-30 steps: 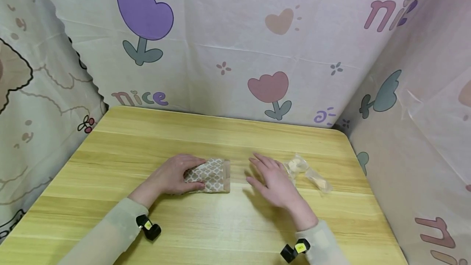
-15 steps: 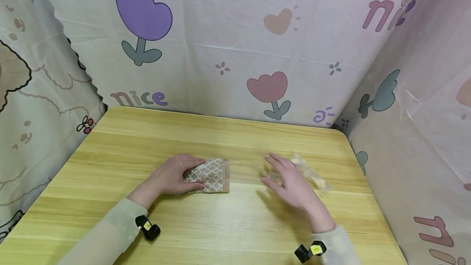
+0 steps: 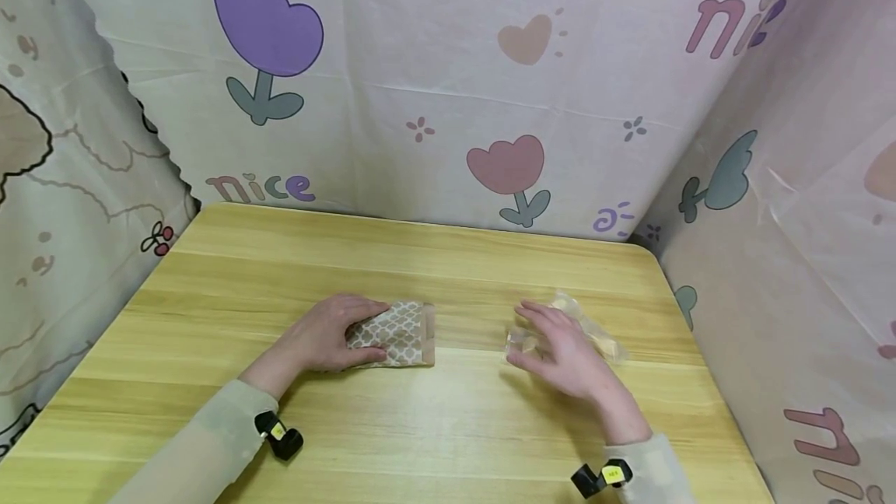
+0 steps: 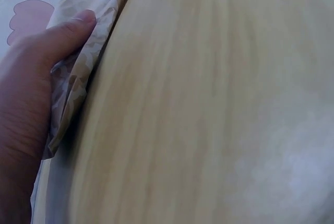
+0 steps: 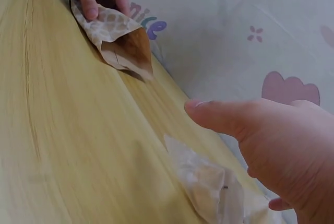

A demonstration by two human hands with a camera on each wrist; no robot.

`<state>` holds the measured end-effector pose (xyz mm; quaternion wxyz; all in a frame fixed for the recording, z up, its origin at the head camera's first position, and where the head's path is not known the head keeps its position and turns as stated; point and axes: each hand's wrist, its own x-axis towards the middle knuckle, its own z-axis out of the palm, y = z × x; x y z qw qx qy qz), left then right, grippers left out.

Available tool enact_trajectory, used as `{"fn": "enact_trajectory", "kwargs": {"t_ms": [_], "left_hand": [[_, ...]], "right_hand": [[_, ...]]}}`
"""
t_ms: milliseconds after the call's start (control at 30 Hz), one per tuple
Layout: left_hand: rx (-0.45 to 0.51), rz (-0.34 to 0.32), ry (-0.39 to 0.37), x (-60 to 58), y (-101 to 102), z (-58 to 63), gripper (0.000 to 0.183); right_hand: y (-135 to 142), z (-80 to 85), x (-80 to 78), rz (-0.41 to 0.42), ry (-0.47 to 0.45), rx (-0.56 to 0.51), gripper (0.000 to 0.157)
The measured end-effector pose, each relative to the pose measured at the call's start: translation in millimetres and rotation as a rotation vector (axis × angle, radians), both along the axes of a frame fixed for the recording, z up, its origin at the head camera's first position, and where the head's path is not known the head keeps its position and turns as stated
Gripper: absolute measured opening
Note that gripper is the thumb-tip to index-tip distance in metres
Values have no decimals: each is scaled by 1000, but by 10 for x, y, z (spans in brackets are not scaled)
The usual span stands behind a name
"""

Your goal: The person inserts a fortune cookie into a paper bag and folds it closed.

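On the left side of the table, my left hand [image 3: 323, 334] grips a small brown paper bag [image 3: 397, 335] with a white lattice pattern. Its thumb lies along the near side, and the fingers reach over the far side. Seen from the right wrist, the bag's mouth [image 5: 128, 54] gapes towards the right. My right hand [image 3: 565, 355] is over some small clear-wrapped packets, its thumb and fingers spread apart. One packet [image 5: 209, 190] with pale contents shows below the thumb in the right wrist view. Another packet [image 3: 610, 346] pokes out beyond the hand; the hand hides part of the packets.
Both hands work over a light wood-grain table [image 3: 434, 434]. A printed curtain [image 3: 392, 45] with flowers and lettering stands along the table's back edge and runs round both sides. Each sleeve carries a black wrist camera, such as the left one [image 3: 280, 435].
My right hand has moved to the right, away from the bag and over the packets. The left hand stays in place on the bag.
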<state>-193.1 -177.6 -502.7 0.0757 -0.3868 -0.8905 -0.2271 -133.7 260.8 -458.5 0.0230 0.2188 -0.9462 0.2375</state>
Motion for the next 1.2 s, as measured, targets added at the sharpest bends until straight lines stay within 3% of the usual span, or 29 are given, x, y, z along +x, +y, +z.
{"fn": "enact_trajectory", "kwargs": {"t_ms": [400, 1200], "left_hand": [[16, -5, 12, 0, -10, -5, 77], [16, -14, 28, 0, -4, -19, 75]], "right_hand": [[104, -21, 89, -35, 21, 2, 77], [220, -244, 182, -48, 4, -7, 73]]}}
